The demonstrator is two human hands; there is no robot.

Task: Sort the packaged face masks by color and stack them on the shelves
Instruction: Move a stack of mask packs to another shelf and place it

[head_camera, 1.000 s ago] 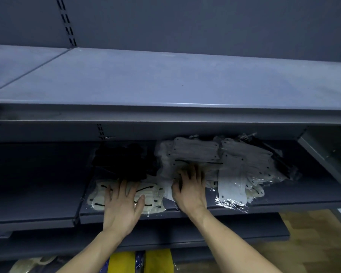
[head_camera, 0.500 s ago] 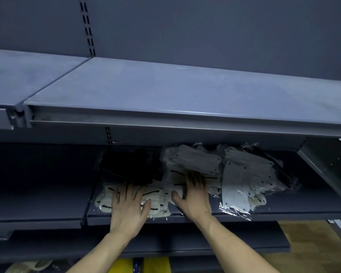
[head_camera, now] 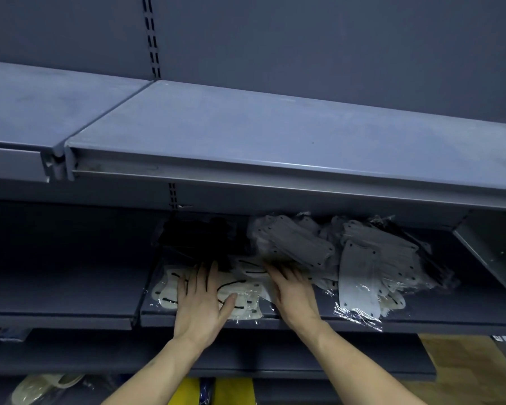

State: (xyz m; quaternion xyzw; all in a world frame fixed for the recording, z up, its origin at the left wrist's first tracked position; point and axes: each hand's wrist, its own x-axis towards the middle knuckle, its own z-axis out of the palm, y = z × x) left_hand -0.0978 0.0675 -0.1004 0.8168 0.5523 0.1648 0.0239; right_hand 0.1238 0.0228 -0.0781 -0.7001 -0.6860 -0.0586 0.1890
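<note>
On the grey metal shelf (head_camera: pixel 465 309), cream face masks in clear plastic wrap (head_camera: pixel 246 299) are pressed flat under the left hand (head_camera: pixel 200 302), fingers straight; the right hand (head_camera: pixel 294 293) rests extended beside them. Light, floppy and probably slippery, they are best pinched at an edge.

floor: wooden boards (head_camera: pixel 462 363), low right of the grip
yellow item (head_camera: pixel 187 391): below the grip
pale slipper (head_camera: pixel 41 387): far lower left
</note>
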